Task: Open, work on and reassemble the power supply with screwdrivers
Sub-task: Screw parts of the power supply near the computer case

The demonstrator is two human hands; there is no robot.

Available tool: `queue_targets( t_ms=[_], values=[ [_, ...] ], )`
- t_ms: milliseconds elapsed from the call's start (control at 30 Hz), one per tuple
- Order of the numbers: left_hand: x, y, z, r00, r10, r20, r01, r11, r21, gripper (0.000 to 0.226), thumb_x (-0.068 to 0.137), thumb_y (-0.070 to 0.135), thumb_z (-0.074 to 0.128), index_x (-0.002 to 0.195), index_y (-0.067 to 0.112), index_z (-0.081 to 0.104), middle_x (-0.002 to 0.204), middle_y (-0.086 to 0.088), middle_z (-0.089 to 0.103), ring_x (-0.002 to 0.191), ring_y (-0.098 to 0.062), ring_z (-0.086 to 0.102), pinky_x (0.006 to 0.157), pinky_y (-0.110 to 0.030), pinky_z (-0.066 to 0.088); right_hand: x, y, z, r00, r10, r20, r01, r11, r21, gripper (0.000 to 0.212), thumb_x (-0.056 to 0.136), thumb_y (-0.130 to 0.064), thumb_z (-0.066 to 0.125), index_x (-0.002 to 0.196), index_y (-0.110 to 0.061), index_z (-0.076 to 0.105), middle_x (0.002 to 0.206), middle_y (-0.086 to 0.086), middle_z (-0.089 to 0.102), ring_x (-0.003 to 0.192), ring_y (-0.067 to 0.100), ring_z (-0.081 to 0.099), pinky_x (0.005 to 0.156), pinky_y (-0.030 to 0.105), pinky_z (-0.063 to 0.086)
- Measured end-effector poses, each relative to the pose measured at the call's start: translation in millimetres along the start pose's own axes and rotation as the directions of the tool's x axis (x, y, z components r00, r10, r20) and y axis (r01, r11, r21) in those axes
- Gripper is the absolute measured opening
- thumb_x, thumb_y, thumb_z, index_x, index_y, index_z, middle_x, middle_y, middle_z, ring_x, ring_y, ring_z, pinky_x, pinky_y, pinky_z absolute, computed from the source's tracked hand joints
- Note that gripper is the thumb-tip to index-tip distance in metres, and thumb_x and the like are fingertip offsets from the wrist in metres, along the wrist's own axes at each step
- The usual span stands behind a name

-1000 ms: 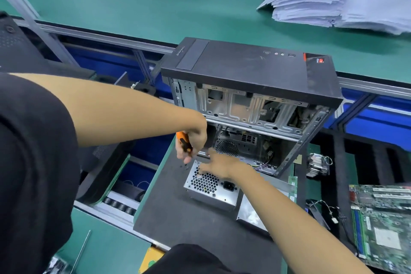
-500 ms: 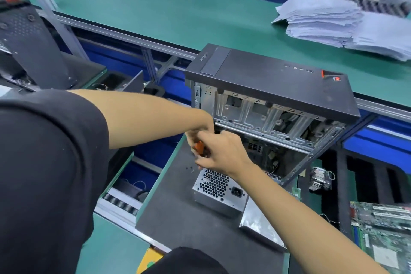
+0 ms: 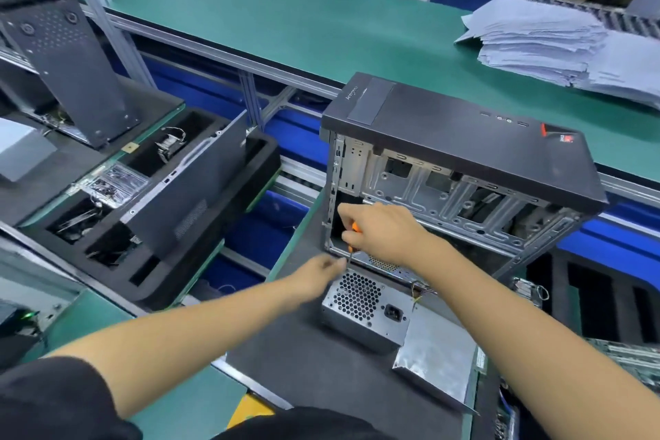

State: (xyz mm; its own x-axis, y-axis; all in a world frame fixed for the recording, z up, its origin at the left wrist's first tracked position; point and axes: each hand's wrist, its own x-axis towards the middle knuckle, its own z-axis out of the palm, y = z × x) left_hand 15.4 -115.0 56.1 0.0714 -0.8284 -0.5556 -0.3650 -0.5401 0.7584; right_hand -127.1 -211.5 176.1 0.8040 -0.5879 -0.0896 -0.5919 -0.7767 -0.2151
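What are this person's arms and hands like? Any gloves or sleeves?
No gloves: both the left hand and the right hand are bare, with no rings, watch or wrist strap to be seen. The forearms are bare too. A short black sleeve covers the left upper arm, part of a black top.

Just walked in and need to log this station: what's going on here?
A person is working on a power supply that lies on a black mat in front of an open PC case. The right hand grips an orange screwdriver, tip down near the supply's top edge. The left hand, blurred, reaches in beside the tip.
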Motion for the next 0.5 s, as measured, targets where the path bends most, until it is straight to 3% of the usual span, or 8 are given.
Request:
queue_targets(
  t_ms=[67, 200, 300, 433, 500],
  values=[
    [-4.8, -16.8, 20.4, 1.0, -0.004, -0.01, 0.003, 0.996, -0.089, 0.032, 0.106, 0.047, 0.049, 0.117, 0.019, 0.059, 0.111, 0.0, 0.065, 0.095, -0.009, 0.058, 0.081, -0.023, 0.045, 1.6, 0.4, -1.4, 0.999, 0.007, 0.039, -0.008, 1.0, 0.021, 0.008, 0.085, -0.029, 0.051, 0.081, -0.029, 0.044, 0.069, -0.009, 0.057, 0.065, 0.008, 0.051, 0.052, 0.029, 0.027],
    [-2.6, -25.3, 34.6, 0.994, 0.016, -0.112, -0.052, 0.943, -0.33, 0.029, 0.106, 0.036, 0.054, 0.115, 0.009, 0.062, 0.109, -0.007, 0.067, 0.098, -0.015, 0.056, 0.093, -0.031, 0.044, 3.3, 0.5, -7.8, 0.997, -0.011, 0.071, 0.012, 1.0, -0.006, 0.008, 0.079, -0.022, 0.051, 0.083, -0.027, 0.047, 0.072, -0.01, 0.059, 0.07, 0.013, 0.054, 0.053, 0.028, 0.029],
    [-3.7, -28.7, 41.7, 0.984, 0.029, -0.175, -0.091, 0.929, -0.359, 0.026, 0.106, 0.035, 0.055, 0.108, 0.011, 0.063, 0.099, -0.001, 0.063, 0.09, -0.012, 0.054, 0.082, -0.023, 0.042, 4.6, -3.7, -12.7, 0.994, -0.088, 0.065, 0.094, 0.991, -0.097, 0.017, 0.088, -0.037, 0.049, 0.083, -0.027, 0.037, 0.066, -0.006, 0.054, 0.06, 0.013, 0.049, 0.051, 0.031, 0.028],
    [-4.4, -31.9, 49.0, 0.97, 0.046, -0.24, -0.146, 0.898, -0.416, 0.022, 0.104, 0.034, 0.059, 0.111, 0.016, 0.069, 0.107, 0.001, 0.07, 0.096, -0.008, 0.061, 0.079, -0.014, 0.043, 9.2, -2.5, -19.3, 0.98, -0.125, 0.156, 0.126, 0.992, -0.001, 0.01, 0.082, -0.021, 0.054, 0.081, -0.027, 0.046, 0.076, -0.009, 0.053, 0.07, 0.01, 0.052, 0.053, 0.029, 0.03],
    [-5.8, -35.1, 53.6, 0.965, 0.043, -0.26, -0.163, 0.874, -0.459, 0.021, 0.104, 0.033, 0.06, 0.113, 0.017, 0.071, 0.108, 0.004, 0.072, 0.098, -0.004, 0.063, 0.078, -0.007, 0.046, 10.2, 1.5, -22.9, 0.974, -0.119, 0.195, 0.11, 0.992, 0.056, 0.021, 0.073, -0.007, 0.051, 0.078, -0.028, 0.054, 0.085, -0.012, 0.048, 0.078, 0.006, 0.05, 0.055, 0.028, 0.029]
  ],
)
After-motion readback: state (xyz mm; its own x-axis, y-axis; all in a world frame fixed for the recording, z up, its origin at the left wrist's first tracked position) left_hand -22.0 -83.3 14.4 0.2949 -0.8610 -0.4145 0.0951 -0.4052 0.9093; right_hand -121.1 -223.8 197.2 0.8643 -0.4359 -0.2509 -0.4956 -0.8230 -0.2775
